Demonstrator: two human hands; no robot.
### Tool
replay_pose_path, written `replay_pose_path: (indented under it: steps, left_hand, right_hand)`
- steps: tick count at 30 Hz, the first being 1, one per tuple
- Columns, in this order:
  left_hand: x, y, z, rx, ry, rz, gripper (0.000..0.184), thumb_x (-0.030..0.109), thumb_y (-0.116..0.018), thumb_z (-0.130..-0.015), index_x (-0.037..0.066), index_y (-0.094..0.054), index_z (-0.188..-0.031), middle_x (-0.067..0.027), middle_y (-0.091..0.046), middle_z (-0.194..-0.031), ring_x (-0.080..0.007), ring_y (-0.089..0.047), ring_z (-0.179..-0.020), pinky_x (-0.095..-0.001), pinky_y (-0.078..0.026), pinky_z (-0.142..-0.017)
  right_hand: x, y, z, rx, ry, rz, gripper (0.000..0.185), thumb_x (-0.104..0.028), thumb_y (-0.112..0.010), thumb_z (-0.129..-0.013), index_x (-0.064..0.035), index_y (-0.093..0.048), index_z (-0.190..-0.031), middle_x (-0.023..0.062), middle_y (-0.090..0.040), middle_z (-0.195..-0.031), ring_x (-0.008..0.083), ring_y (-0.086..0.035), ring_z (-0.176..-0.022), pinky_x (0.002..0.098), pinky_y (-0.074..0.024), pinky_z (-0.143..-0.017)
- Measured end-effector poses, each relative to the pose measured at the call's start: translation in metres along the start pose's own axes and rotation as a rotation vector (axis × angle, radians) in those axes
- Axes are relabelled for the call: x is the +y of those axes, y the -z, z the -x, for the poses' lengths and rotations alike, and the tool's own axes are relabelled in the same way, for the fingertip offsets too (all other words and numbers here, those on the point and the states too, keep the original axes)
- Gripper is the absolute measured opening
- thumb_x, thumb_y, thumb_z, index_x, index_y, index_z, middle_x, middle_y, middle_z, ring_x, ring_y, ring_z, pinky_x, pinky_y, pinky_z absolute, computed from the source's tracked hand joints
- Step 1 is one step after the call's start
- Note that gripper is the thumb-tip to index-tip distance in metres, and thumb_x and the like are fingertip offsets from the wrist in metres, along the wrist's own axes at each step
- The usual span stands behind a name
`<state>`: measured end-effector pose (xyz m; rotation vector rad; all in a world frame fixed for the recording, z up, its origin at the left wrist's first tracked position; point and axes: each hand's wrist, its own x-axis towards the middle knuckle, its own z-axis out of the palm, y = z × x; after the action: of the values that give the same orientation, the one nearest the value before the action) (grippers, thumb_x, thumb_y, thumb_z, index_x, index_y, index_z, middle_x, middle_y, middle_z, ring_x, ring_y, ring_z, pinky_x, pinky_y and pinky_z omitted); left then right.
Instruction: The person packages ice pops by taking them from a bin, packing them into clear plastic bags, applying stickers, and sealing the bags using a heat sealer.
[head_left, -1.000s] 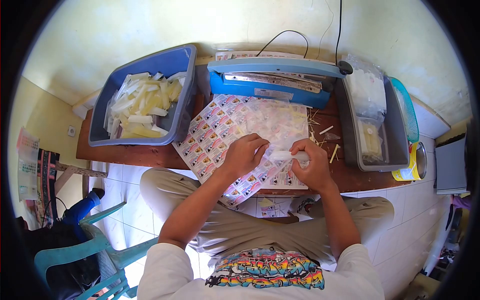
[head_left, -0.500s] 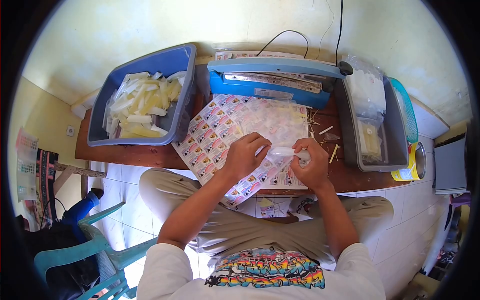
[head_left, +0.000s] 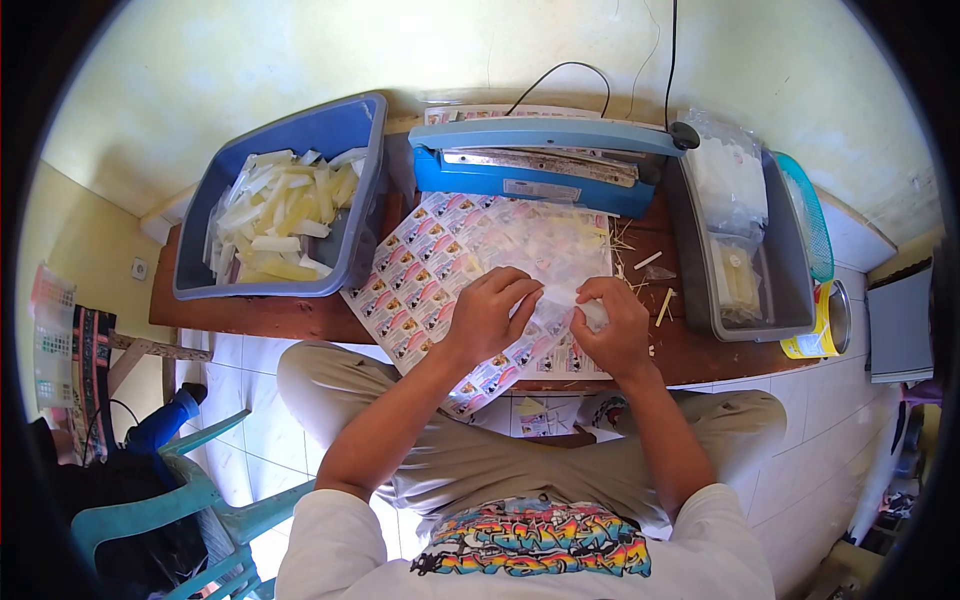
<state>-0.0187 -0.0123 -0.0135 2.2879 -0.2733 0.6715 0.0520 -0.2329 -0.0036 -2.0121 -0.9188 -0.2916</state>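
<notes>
A small translucent white plastic packet [head_left: 560,298] is stretched between my two hands, above the printed label sheet [head_left: 410,300]. My left hand [head_left: 495,312] pinches its left end between thumb and fingertips. On the other side, my right hand [head_left: 615,325] is closed around the right end, with whitish plastic showing inside the curled fingers. What the packet contains is too blurred to tell. Clear plastic pieces [head_left: 535,240] lie on the sheet just beyond my hands.
A blue bin [head_left: 365,210] of white and yellowish strips stands left. Behind the sheet is a blue impulse sealer [head_left: 530,185] with its long arm. A grey bin [head_left: 705,290] with plastic packs stands right, beside a yellow tin [head_left: 815,335]. Thin sticks [head_left: 665,305] litter the wooden table [head_left: 270,312].
My right hand has shifted slightly left, closer to my left hand. The packet, earlier a long white oval, now looks flatter and more spread. My left hand stays nearly still.
</notes>
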Motion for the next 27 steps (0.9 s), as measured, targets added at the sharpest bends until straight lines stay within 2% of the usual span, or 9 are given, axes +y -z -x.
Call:
replay_pose_path:
  steps: [5,10,13,15,19,21,24,25,27]
  left_hand:
    - [-0.001,-0.004,0.002,-0.009,-0.031,0.006,0.011,0.007,-0.079,-0.093,0.004,-0.078,-0.103,-0.0124,-0.075,-0.102,-0.0325,-0.075,-0.09,-0.042,-0.061,-0.078]
    - [0.004,-0.007,0.006,-0.085,-0.012,-0.041,0.028,0.004,-0.081,-0.087,0.008,-0.073,-0.113,-0.0121,-0.071,-0.119,-0.0343,-0.07,-0.11,-0.0451,-0.058,-0.093]
    - [-0.003,-0.011,0.012,-0.137,0.008,-0.066,0.037,-0.001,-0.078,-0.085,0.009,-0.069,-0.12,-0.0128,-0.068,-0.127,-0.0359,-0.067,-0.119,-0.0467,-0.056,-0.099]
    - [-0.009,-0.013,0.013,-0.165,-0.002,-0.049,0.038,-0.004,-0.075,-0.085,0.009,-0.069,-0.121,-0.0134,-0.068,-0.128,-0.0364,-0.066,-0.12,-0.047,-0.056,-0.1]
    - [-0.015,-0.015,0.016,-0.209,0.014,-0.028,0.043,-0.012,-0.07,-0.083,0.008,-0.069,-0.121,-0.0145,-0.067,-0.133,-0.0383,-0.064,-0.125,-0.0471,-0.055,-0.104]
    - [-0.013,-0.015,0.018,-0.18,0.042,-0.021,0.044,-0.013,-0.07,-0.082,0.008,-0.068,-0.121,-0.0145,-0.067,-0.133,-0.0386,-0.064,-0.125,-0.0467,-0.055,-0.105]
    - [-0.012,-0.013,0.017,-0.172,0.085,0.009,0.046,-0.014,-0.069,-0.08,0.007,-0.068,-0.122,-0.0142,-0.068,-0.132,-0.0386,-0.064,-0.126,-0.0461,-0.055,-0.106]
    - [-0.014,-0.011,0.016,-0.193,0.101,0.029,0.047,-0.015,-0.069,-0.08,0.007,-0.068,-0.122,-0.0139,-0.069,-0.131,-0.0384,-0.064,-0.126,-0.046,-0.055,-0.106]
    - [-0.018,-0.012,0.015,-0.23,0.07,0.026,0.049,-0.016,-0.068,-0.079,0.005,-0.068,-0.122,-0.0143,-0.071,-0.129,-0.0384,-0.064,-0.126,-0.0461,-0.055,-0.107]
  right_hand:
    - [0.008,-0.014,0.006,0.041,0.0,0.076,0.028,-0.001,-0.081,-0.078,-0.007,-0.065,-0.1,0.0102,-0.072,-0.102,0.0329,-0.071,-0.094,0.0439,-0.0584,-0.086]
    - [0.016,-0.029,0.011,0.063,-0.064,0.106,0.029,-0.004,-0.086,-0.08,-0.0062,-0.064,-0.1,0.0105,-0.07,-0.101,0.0336,-0.071,-0.094,0.0447,-0.0574,-0.082]
    - [0.015,-0.034,0.014,0.039,-0.135,0.081,0.032,-0.004,-0.088,-0.079,-0.0046,-0.063,-0.1,0.0114,-0.067,-0.105,0.0345,-0.07,-0.093,0.0442,-0.0567,-0.077]
    - [0.011,-0.033,0.013,-0.114,-0.248,-0.01,0.037,0.0,-0.09,-0.078,-0.003,-0.063,-0.102,0.0132,-0.063,-0.112,0.0323,-0.071,-0.094,0.04,-0.0596,-0.074]
    - [0.001,-0.026,0.008,-0.155,-0.287,-0.195,0.04,0.006,-0.088,-0.076,-0.0023,-0.063,-0.106,0.0149,-0.058,-0.12,0.0295,-0.072,-0.1,0.0358,-0.0642,-0.076]
    - [0.004,-0.02,0.007,-0.173,-0.219,-0.268,0.04,0.009,-0.085,-0.077,-0.0013,-0.062,-0.108,0.0159,-0.054,-0.126,0.0291,-0.071,-0.107,0.0336,-0.0676,-0.078]
    - [0.009,-0.014,0.004,-0.206,-0.158,-0.202,0.04,0.013,-0.081,-0.078,-0.0015,-0.06,-0.11,0.016,-0.053,-0.128,0.0295,-0.07,-0.108,0.0326,-0.0681,-0.077]
    - [0.012,-0.012,0.003,-0.257,-0.226,-0.203,0.048,0.009,-0.084,-0.076,-0.004,-0.061,-0.116,0.0161,-0.052,-0.13,0.0329,-0.068,-0.112,0.0374,-0.065,-0.086]
    - [0.011,-0.006,0.0,-0.192,-0.07,0.096,0.062,0.002,-0.09,-0.072,-0.0079,-0.061,-0.126,0.0165,-0.051,-0.13,0.0365,-0.063,-0.12,0.043,-0.0573,-0.098]
